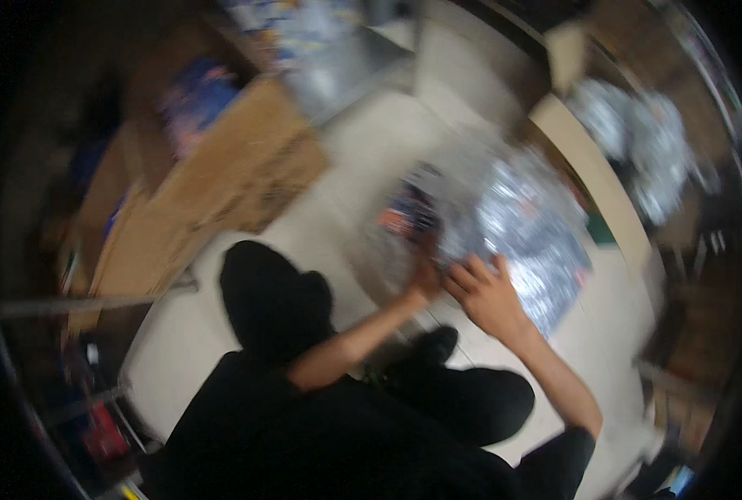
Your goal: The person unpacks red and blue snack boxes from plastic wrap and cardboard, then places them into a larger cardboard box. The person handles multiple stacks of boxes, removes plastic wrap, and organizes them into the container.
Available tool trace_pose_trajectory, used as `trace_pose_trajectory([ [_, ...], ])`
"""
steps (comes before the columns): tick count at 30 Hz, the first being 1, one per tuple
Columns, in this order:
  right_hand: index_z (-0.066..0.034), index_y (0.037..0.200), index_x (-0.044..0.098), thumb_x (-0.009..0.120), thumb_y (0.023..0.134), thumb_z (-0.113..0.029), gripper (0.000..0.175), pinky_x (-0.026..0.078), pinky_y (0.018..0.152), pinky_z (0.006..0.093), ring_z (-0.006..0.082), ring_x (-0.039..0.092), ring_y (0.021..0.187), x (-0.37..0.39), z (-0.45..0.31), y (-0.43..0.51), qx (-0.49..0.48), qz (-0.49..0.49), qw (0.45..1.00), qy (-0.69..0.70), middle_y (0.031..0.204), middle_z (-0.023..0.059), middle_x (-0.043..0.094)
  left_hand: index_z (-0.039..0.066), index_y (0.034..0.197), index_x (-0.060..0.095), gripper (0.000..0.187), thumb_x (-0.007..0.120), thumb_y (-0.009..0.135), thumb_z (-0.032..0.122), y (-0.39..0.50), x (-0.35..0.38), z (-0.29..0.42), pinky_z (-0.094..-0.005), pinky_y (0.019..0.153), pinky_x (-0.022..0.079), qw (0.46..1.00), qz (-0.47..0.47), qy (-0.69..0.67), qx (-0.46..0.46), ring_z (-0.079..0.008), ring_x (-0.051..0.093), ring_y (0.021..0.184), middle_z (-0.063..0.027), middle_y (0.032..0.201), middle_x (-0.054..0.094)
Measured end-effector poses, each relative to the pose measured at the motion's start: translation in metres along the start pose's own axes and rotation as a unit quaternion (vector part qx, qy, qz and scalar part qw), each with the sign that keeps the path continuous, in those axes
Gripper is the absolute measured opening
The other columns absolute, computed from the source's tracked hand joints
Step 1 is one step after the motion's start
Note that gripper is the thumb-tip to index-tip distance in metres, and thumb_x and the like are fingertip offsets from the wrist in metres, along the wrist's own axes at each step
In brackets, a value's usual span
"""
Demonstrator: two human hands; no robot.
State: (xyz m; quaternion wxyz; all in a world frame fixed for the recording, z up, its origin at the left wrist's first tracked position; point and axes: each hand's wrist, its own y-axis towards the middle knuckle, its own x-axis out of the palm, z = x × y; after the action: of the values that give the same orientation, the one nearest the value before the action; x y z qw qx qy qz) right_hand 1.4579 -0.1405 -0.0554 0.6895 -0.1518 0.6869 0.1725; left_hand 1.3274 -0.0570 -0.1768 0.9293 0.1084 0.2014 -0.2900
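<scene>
My left hand [426, 278] is at the near edge of a clear plastic package with a dark and orange printed piece [408, 212]; blur hides how its fingers lie. Beside it on the right, my right hand [480, 294] has its fingers somewhat spread over the near left edge of shiny clear plastic packages [527, 231]. These packages lie on the pale tiled floor in front of me. Whether the right hand grips the plastic cannot be told.
An opened cardboard box [221, 187] with a blue package [202, 100] stands at the left. At the right is another cardboard box [602, 181], with silvery plastic bags [652, 150] beyond its flap. A grey sheet-like thing [346, 75] lies ahead. Shelving lines both sides.
</scene>
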Motion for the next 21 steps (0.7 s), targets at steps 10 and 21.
trace_pose_trajectory([
  [10, -0.0101, 0.089, 0.066, 0.063, 0.077, -0.028, 0.021, 0.032, 0.091, 0.0548, 0.0293, 0.051, 0.101, 0.039, 0.056, 0.041, -0.067, 0.046, 0.982, 0.17, 0.091, 0.0054, 0.063, -0.001, 0.127, 0.042, 0.066, 0.071, 0.069, 0.009, -0.013, -0.061, 0.008, -0.0458, 0.095, 0.04, 0.997, 0.062, -0.04, 0.018, -0.0406, 0.049, 0.111, -0.0213, 0.114, 0.052],
  [21, -0.01, 0.086, 0.066, 0.065, 0.077, -0.027, 0.019, 0.032, 0.089, 0.053, 0.0288, 0.051, 0.098, 0.02, 0.017, 0.142, -0.29, 0.0, 0.939, 0.187, 0.088, 0.0052, 0.063, 0.0, 0.129, 0.041, 0.067, 0.071, 0.07, 0.011, -0.067, -0.099, 0.028, -0.0458, 0.093, 0.041, 0.982, 0.151, -0.029, -0.112, -0.0411, 0.05, 0.108, -0.023, 0.113, 0.053],
])
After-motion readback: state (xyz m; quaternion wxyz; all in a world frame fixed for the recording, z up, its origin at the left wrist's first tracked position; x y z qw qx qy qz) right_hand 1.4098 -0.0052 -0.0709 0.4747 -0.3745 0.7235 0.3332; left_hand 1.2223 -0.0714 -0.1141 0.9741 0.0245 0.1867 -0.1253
